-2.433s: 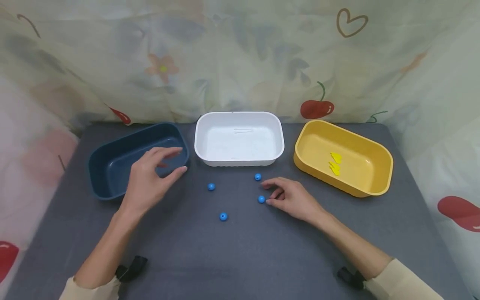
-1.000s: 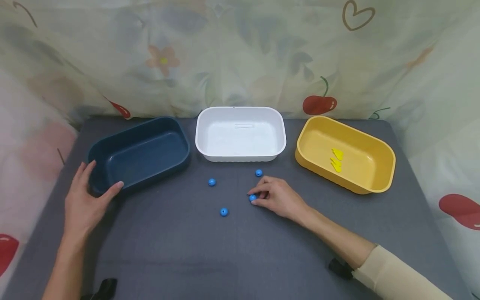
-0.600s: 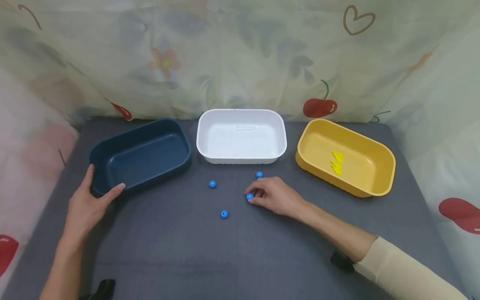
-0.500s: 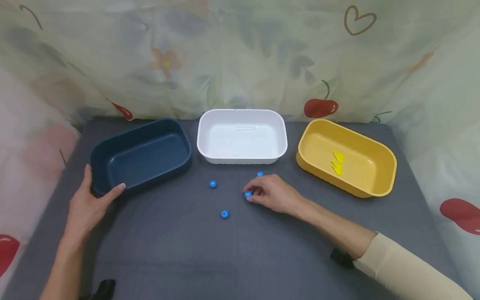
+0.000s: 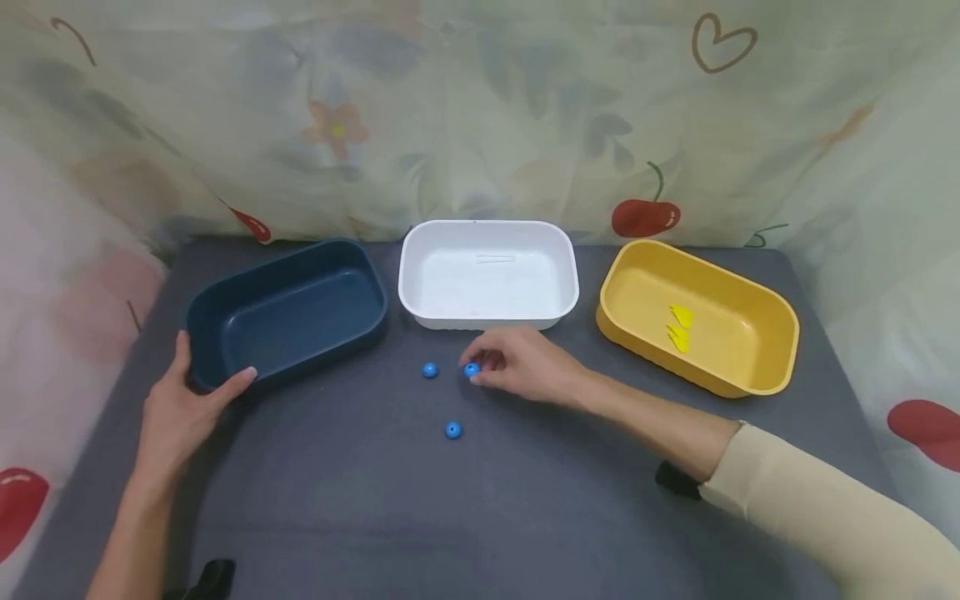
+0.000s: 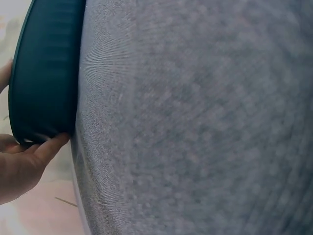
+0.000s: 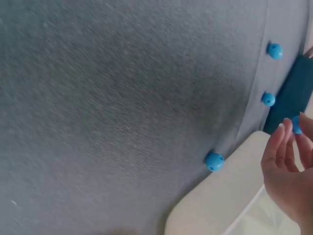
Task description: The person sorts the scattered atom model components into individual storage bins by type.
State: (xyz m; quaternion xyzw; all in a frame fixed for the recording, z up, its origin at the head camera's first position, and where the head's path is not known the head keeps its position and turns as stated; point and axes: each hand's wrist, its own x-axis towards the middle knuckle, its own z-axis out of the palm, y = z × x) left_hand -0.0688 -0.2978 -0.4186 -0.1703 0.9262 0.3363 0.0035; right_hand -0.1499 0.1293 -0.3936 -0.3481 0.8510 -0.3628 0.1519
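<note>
My right hand [image 5: 528,364] pinches a round blue bead [image 5: 472,371] between thumb and fingertips, raised above the table just in front of the white bin. In the right wrist view, this held bead [image 7: 296,125] shows between the fingers. My left hand [image 5: 178,410] holds the near left corner of the dark blue bin [image 5: 318,350], thumb on the front side and fingers along the left end. Two loose beads lie on the cloth, one bead [image 5: 430,370] left of my right hand and another bead [image 5: 453,430] nearer. A third loose bead [image 7: 214,160] is hidden behind my right hand in the head view.
The white bin [image 5: 487,323] stands at the back centre with two thin pale strips inside. At right, the yellow bin [image 5: 667,364] contains small yellow pieces [image 5: 679,327]. Grey cloth [image 5: 360,492] covers the table, and a patterned curtain [image 5: 465,108] hangs behind.
My left hand moved from over the dark blue bin to its near left corner. My right hand took hold of a bead, lifted it and carried it left and away from me.
</note>
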